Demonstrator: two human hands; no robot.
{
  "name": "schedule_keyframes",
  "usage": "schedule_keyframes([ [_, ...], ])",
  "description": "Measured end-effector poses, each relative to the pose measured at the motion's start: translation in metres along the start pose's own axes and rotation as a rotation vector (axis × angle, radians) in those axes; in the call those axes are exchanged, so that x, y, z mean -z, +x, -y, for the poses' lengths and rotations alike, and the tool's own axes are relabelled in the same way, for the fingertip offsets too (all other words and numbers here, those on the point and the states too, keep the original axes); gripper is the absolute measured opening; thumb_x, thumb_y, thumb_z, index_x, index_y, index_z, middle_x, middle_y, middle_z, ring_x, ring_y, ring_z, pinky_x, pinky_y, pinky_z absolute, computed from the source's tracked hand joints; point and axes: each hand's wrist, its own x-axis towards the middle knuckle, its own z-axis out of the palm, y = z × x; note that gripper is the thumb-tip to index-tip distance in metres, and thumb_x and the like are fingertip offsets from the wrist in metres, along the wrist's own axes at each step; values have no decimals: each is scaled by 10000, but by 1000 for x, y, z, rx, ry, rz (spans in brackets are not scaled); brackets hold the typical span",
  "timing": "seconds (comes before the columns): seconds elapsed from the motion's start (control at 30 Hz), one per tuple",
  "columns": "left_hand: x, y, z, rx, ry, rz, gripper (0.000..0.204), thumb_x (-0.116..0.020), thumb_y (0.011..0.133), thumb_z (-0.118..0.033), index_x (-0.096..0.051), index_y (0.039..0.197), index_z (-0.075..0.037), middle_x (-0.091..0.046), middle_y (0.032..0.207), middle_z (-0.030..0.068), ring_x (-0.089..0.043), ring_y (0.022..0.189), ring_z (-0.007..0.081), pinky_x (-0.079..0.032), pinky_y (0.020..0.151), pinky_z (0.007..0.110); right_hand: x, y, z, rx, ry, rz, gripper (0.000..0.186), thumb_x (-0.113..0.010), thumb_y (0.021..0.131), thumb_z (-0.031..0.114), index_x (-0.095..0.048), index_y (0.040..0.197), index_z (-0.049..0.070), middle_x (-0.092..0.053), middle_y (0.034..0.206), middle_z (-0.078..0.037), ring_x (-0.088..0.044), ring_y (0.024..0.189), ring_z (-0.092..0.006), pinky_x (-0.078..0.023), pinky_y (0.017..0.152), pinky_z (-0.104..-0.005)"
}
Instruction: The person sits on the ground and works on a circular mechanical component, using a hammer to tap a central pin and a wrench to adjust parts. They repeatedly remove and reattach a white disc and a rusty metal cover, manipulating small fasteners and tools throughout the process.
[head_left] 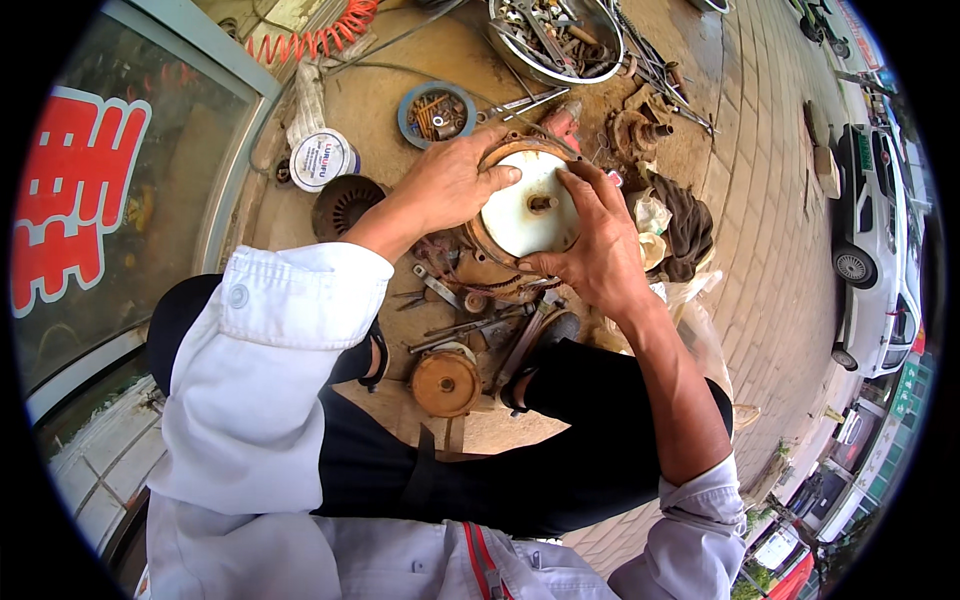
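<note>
Both hands grip a round, rust-brown metal housing with a white disc across its face and a short rusty shaft sticking out of the middle. My left hand holds the upper left rim, its thumb lying on the disc. On the right side, my right hand spans the disc, fingers at its upper edge and thumb at the lower edge. Beneath the housing lie rusty parts, partly hidden by it. Nearer me are wrenches and a round rusty cover on the ground between my feet.
Beyond my hands are a blue dish of bolts and a metal basin full of tools. A white tub and a dark slotted round part stand left. Dark cloth lies right. A glass door borders the left.
</note>
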Motion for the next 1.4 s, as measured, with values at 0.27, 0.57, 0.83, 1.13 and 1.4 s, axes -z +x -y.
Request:
schedule_keyframes([
  [0.27, -8, 6, 18, -64, -60, -76, 658, -739, 915, -413, -583, 1425, -28, -690, 1269, 262, -653, 1205, 423, -510, 1023, 464, -2, 0, -1, -34, 58, 3, 1065, -998, 521, 242, -541, 1441, -39, -465, 1549, -210, -465, 1424, -391, -415, 1187, -435],
  [0.57, -5, 4, 12, -5, -86, 11, 618, -731, 954, -238, -527, 1480, 16, -685, 1335, 187, -650, 1211, 236, -482, 1065, 373, 0, -1, -1, 15, 67, 14, 1058, -992, 530, 248, -539, 1439, -47, -472, 1549, -213, -462, 1428, -394, -414, 1187, -448],
  [0.83, 10, 0, -18, -1, 122, 45, 697, -708, 962, -357, -507, 1455, 92, -615, 1415, 266, -605, 1308, 345, -456, 1107, 420, -3, -5, -15, 112, 49, -32, 1085, -996, 545, 315, -519, 1451, -46, -464, 1538, -261, -458, 1423, -433, -412, 1185, -460],
  [1.13, 31, -33, -80, -358, 607, 136, 907, -888, 751, -255, -459, 1491, 45, -481, 1533, 263, -460, 1421, 419, -404, 1174, 458, -57, -76, -146, -862, 491, -380, 400, -714, 952, 336, -712, 939, -64, -713, 741, -128, -646, 679, -177, -540, 675, -360],
  [1.4, 9, -27, -66, -326, 818, 136, 995, -931, 665, -311, -474, 1490, 9, -483, 1553, 178, -497, 1358, 386, -450, 1129, 472, -269, -180, -118, -1011, 148, 148, 523, -763, 878, 428, -651, 1033, -59, -710, 1070, -330, -684, 1082, -478, -564, 915, -515],
])
